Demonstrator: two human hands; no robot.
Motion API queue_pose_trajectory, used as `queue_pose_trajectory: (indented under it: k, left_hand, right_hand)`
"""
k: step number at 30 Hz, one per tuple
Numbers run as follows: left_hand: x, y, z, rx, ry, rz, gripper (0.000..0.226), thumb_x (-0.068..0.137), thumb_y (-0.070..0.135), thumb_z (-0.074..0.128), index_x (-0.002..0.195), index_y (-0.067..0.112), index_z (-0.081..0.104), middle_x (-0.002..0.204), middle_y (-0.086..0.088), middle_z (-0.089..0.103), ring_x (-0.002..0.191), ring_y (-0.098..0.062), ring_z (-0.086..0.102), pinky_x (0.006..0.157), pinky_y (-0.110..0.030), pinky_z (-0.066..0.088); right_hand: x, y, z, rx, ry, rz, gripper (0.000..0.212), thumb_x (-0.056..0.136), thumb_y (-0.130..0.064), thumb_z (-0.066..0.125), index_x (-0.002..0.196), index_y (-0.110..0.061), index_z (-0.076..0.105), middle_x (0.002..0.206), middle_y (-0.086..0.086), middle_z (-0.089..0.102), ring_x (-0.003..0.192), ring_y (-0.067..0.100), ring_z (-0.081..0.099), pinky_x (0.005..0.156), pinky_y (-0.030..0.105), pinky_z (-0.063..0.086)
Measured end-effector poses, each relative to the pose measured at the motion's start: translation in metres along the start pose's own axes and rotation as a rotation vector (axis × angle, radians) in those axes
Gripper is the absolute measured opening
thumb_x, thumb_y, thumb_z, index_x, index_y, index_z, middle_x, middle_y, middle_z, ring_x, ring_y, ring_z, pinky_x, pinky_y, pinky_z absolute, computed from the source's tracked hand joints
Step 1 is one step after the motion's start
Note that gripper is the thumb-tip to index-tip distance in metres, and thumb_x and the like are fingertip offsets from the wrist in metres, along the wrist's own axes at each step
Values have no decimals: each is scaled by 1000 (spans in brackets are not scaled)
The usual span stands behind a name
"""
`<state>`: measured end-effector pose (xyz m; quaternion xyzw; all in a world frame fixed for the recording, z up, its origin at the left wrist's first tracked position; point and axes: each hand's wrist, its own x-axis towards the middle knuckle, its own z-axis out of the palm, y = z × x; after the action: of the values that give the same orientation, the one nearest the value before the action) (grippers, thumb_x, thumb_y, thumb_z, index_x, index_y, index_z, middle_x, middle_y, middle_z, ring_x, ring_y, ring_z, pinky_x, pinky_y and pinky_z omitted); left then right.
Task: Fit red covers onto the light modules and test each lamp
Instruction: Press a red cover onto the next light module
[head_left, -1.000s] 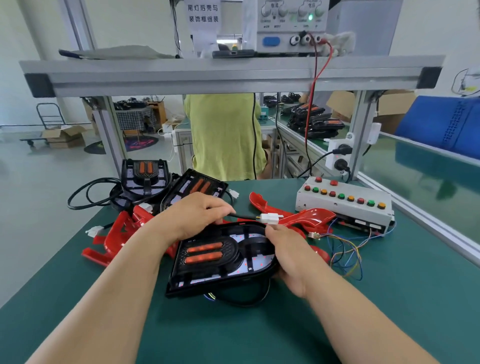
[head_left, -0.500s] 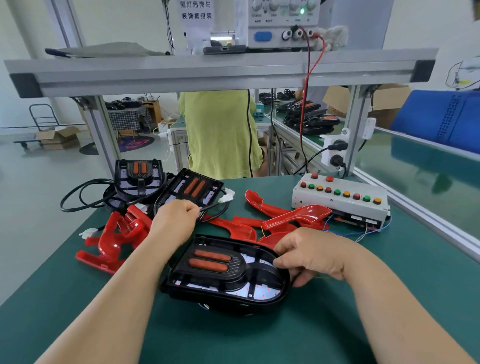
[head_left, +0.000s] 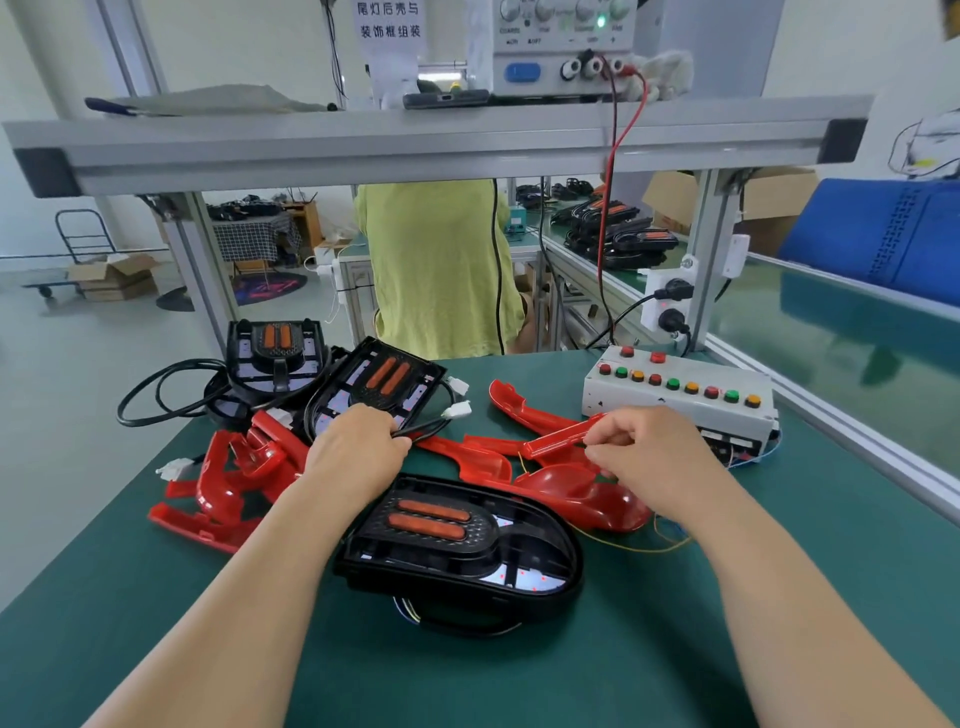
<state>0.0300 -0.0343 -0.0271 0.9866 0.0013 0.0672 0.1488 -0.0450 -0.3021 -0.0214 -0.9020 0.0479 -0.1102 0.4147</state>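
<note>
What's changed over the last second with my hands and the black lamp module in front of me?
The right hand let go of the white connector it pinched a second ago, moved off the front module and now pinches a red cover. The left hand drew back slightly and grips a black cable. The front module now lies on the green mat, rotated a bit. The button box and rear modules stayed put.

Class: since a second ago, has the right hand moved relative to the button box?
Yes. The right hand has moved away from the near module, toward the button box.
</note>
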Motion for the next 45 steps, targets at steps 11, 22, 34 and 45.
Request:
queue_pose_trajectory:
  k: [11, 22, 34, 45]
  left_hand:
    - [-7, 18, 13, -16, -16, -54, 51, 94, 38, 56, 138, 12, 50, 135, -12, 41, 119, -32, 52, 90, -40, 47]
    - [-4, 7, 13, -174, 61, -80, 43, 94, 35, 55, 135, 22, 56, 141, -7, 47, 108, -28, 59, 81, -34, 42]
    - [-12, 23, 1, -395, 192, 103, 32, 95, 28, 60, 126, 23, 65, 121, 3, 57, 97, -11, 55, 83, -29, 38]
    - [-35, 53, -11, -539, -147, 585, 18, 88, 25, 73, 102, 37, 71, 105, 17, 63, 99, 10, 56, 83, -1, 36]
  right_hand:
    - [2, 8, 5, -272, -252, -25, 38, 85, -1, 62, 92, -38, 64, 101, -14, 62, 84, 4, 58, 74, 22, 49]
    - [0, 8, 2, -347, -318, -165, 28, 81, -17, 79, 107, -28, 75, 89, -22, 54, 96, 4, 58, 79, 10, 43]
    - [-1, 9, 7, -414, -316, -263, 32, 79, -15, 77, 108, -27, 76, 98, -13, 58, 95, 9, 56, 90, 30, 49]
    - [0, 0, 8, -122, -113, -291, 43, 80, -21, 77, 121, -32, 69, 109, -12, 65, 99, 7, 58, 87, 22, 44]
